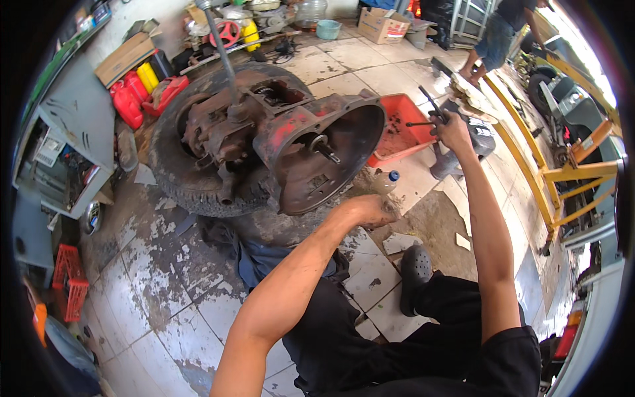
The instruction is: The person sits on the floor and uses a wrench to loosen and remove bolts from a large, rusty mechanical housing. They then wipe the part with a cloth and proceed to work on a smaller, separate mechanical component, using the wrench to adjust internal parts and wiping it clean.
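Observation:
A rusty gearbox with a wide bell housing rests on a tyre. My left hand is just below the housing's right side, fingers curled, beside a plastic bottle with a blue cap; whatever it may hold is hidden. My right hand grips a dark rod-shaped tool, raised at the right edge of a red tray with dark grime or small parts inside, over a dark container. A dark cloth lies below the tyre.
Grey cabinet and red crate stand left. Red jerrycans and a cardboard box sit behind. A yellow frame runs along the right. Another person stands back right. Broken tiles lie near my foot.

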Demonstrator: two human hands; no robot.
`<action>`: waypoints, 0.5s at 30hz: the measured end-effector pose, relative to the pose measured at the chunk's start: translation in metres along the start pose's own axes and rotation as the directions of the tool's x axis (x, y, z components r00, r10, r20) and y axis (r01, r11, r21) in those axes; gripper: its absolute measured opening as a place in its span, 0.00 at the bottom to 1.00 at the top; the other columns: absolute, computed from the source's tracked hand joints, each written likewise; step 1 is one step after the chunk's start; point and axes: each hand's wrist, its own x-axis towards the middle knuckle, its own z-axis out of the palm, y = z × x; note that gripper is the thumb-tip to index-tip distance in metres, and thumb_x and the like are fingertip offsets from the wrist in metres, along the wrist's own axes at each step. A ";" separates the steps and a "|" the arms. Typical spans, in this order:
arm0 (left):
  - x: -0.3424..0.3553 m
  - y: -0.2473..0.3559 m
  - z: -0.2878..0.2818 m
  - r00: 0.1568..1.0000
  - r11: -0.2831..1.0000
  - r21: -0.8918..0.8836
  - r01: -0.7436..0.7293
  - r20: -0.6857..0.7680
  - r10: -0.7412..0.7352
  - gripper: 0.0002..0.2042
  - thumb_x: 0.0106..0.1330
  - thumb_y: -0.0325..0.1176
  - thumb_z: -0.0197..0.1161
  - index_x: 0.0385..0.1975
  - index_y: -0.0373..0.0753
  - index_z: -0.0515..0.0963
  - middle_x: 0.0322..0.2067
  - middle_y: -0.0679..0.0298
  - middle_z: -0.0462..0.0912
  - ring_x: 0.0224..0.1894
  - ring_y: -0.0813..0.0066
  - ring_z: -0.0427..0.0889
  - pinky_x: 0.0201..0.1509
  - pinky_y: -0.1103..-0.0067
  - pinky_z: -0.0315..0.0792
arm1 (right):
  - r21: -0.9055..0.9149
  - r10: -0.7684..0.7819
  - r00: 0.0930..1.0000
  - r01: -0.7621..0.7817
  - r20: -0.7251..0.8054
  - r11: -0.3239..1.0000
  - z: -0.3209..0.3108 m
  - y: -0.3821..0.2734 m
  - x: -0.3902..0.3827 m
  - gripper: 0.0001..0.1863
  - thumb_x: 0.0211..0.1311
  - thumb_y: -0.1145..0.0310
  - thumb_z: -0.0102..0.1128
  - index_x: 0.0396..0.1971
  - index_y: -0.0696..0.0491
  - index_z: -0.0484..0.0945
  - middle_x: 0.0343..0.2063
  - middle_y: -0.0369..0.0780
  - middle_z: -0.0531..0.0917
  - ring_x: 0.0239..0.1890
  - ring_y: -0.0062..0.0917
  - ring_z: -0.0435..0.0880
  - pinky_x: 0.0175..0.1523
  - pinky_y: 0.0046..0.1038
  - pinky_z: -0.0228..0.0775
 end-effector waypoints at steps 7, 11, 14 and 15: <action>-0.020 -0.021 -0.010 0.971 0.997 -0.025 0.077 -0.225 -0.081 0.41 0.64 0.63 0.54 0.63 0.29 0.67 0.58 0.43 0.74 0.62 0.50 0.73 0.65 0.65 0.66 | -0.269 -0.237 0.971 0.232 0.013 0.935 0.099 0.077 0.023 0.14 0.63 0.61 0.56 0.45 0.49 0.82 0.36 0.54 0.83 0.42 0.52 0.82 0.46 0.49 0.72; -0.031 -0.031 -0.010 0.955 0.990 -0.062 0.126 -0.261 -0.138 0.38 0.63 0.61 0.54 0.60 0.30 0.70 0.53 0.44 0.78 0.58 0.49 0.76 0.60 0.63 0.69 | -0.396 -0.155 0.969 0.221 0.194 0.891 0.129 0.090 0.029 0.16 0.65 0.62 0.53 0.51 0.46 0.79 0.41 0.52 0.83 0.47 0.49 0.82 0.49 0.48 0.73; -0.033 -0.030 -0.013 0.917 0.979 -0.038 0.198 -0.345 -0.199 0.35 0.63 0.60 0.54 0.59 0.34 0.72 0.51 0.45 0.80 0.56 0.49 0.77 0.58 0.63 0.70 | -0.381 -0.231 0.955 0.287 0.188 0.879 0.151 0.130 0.061 0.16 0.66 0.63 0.52 0.50 0.45 0.80 0.42 0.53 0.83 0.47 0.50 0.82 0.49 0.49 0.73; -0.032 -0.033 -0.014 0.909 0.969 -0.053 0.242 -0.336 -0.245 0.35 0.63 0.60 0.54 0.59 0.35 0.72 0.51 0.45 0.80 0.55 0.49 0.77 0.58 0.63 0.70 | -0.380 -0.237 0.953 0.294 0.191 0.877 0.162 0.136 0.065 0.16 0.66 0.63 0.51 0.50 0.47 0.80 0.42 0.53 0.83 0.47 0.50 0.81 0.50 0.49 0.73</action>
